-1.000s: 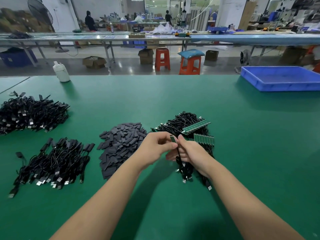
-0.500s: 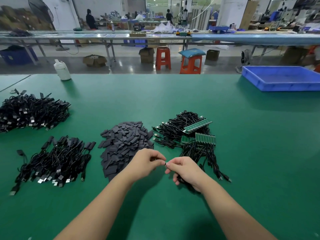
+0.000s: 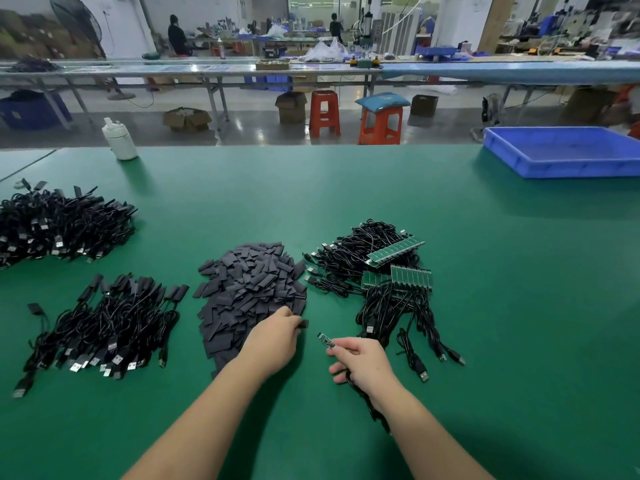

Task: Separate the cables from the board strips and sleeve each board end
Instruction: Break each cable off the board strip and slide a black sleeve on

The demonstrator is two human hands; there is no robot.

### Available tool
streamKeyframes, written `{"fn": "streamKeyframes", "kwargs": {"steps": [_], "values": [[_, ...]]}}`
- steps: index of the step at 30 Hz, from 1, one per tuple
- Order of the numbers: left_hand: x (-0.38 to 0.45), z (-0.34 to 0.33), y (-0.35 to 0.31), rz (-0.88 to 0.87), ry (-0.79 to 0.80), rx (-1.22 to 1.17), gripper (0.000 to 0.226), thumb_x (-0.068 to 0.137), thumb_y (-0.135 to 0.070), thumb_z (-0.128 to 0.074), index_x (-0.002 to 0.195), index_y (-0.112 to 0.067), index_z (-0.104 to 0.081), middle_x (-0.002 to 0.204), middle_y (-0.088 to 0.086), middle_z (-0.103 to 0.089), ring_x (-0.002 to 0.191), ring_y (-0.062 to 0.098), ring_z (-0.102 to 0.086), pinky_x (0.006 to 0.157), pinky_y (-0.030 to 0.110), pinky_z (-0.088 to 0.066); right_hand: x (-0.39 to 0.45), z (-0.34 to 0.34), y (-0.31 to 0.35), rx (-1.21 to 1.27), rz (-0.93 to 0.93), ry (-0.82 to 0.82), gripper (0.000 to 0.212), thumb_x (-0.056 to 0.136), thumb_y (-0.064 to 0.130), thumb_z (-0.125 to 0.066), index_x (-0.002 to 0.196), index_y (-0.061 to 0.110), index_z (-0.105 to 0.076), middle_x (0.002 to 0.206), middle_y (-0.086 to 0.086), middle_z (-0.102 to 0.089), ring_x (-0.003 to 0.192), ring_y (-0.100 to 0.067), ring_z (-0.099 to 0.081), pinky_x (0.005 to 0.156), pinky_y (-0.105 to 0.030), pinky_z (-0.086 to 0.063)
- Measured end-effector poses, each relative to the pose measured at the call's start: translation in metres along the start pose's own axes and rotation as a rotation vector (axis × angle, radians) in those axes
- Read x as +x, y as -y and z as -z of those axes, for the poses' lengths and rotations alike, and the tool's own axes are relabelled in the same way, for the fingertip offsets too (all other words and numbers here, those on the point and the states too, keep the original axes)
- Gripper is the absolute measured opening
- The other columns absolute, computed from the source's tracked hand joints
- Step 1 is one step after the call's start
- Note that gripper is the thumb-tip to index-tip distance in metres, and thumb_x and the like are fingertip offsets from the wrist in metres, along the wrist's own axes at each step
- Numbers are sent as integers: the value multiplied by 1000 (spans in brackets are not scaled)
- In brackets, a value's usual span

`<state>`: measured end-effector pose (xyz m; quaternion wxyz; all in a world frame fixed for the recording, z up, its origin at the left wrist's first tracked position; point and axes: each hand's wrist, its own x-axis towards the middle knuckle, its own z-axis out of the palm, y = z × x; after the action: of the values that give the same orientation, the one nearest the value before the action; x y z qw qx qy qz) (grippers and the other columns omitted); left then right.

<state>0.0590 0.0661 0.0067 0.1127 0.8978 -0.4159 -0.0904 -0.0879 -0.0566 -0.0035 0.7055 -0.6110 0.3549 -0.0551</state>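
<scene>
Nearest, at 5 o'clock: right hand [image 3: 362, 365], fingers curled round a small green board end [image 3: 325, 340] poking toward 10 o'clock, its black cable [image 3: 367, 400] trailing back under the wrist. Just beside it, at 7 o'clock from centre: left hand [image 3: 273, 341], fingertips pinching one dark sleeve [image 3: 303, 323] at the near edge of the sleeve pile [image 3: 249, 289]; sleeve and board end close together but apart. Out at 8 o'clock: bundle of sleeved cables [image 3: 104, 327], USB plugs facing the near edge. Beyond the right hand, toward 1 o'clock: tangle of unsorted cables [image 3: 367, 268] with green board strips [image 3: 410, 277] lying on top, a few loose plug ends spilling toward 4 o'clock. Farther at 10 o'clock: bigger heap of black cables [image 3: 59, 226]. All lying on the green table [image 3: 485, 341]. At the far edge, 11 o'clock: white bottle [image 3: 119, 138], upright. At 2 o'clock: blue tray [image 3: 561, 152]. Past the table, 12 o'clock: orange stools [image 3: 381, 123], cardboard boxes on the floor, long benches, people at work in the distance.
</scene>
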Motion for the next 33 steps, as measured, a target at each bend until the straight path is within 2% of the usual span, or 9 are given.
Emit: {"fn": "streamKeyframes", "kwargs": {"steps": [4,9,15,18,22,24,27,30,33], "values": [[0,-6,0,-45,18,25,34,101,-25,-42,132,-23,-57,123,0,-52,105,26,-60,87,39,-51,2,2,-4,23,-12,9,21,95,-4,-57,114,-4,-64,96,-16,-68,58,-14,-62,56,-24,-56],[1,-7,-2,-117,31,-13,31,97,-18,-48,117,-33,-66,113,-5,-59,104,21,-60,86,36,-50,6,5,-9,10,-5,-23,24,95,-5,-55,119,-7,-62,93,-17,-69,63,-16,-67,64,-25,-59],[5,-8,3,-72,1,8,25,94,-25,-56,117,-28,-65,121,-8,-54,116,17,-50,86,36,-49,3,5,-9,-36,13,-13,25,96,-4,-54,119,-5,-62,94,-16,-69,63,-15,-67,64,-24,-59],[7,-7,3,-50,11,-6,17,92,-28,-60,108,-29,-64,115,-7,-53,112,19,-46,84,36,-47,2,5,-8,-39,22,0,23,96,-3,-54,116,-3,-64,96,-18,-69,67,-16,-69,66,-25,-59],[5,-3,0,-142,19,63,10,89,-32,-63,96,-27,-58,101,-6,-56,101,20,-43,84,34,-43,1,7,-8,-28,22,13,20,96,-3,-54,112,0,-65,96,-18,-69,68,-18,-69,64,-23,-57],[-2,-1,-3,-141,-11,-11,7,88,-27,-58,90,-28,-51,89,-7,-57,94,19,-50,77,33,-43,2,6,-9,-27,20,15,20,95,-3,-54,111,0,-66,94,-17,-69,68,-18,-70,64,-24,-56],[-17,-2,-6,-86,-49,-260,12,87,-21,-53,86,-29,-45,75,-9,-60,71,16,-57,66,34,-48,2,7,-9,-10,11,27,18,95,-3,-55,106,2,-67,89,-17,-68,66,-18,-69,64,-25,-57],[-28,-6,-9,-60,-32,-562,25,91,-9,-57,87,-33,-63,70,-13,-65,56,5,-55,59,23,-48,2,8,-8,-8,6,42,18,96,-2,-54,96,9,-68,89,-17,-67,65,-17,-70,65,-26,-58],[-33,-13,-10,21,-26,-725,32,92,-1,-57,93,-27,-77,71,-5,-67,53,5,-58,57,19,-47,3,8,-8,-26,3,43,19,96,0,-54,95,11,-69,90,-17,-68,66,-17,-71,66,-27,-58]]}}
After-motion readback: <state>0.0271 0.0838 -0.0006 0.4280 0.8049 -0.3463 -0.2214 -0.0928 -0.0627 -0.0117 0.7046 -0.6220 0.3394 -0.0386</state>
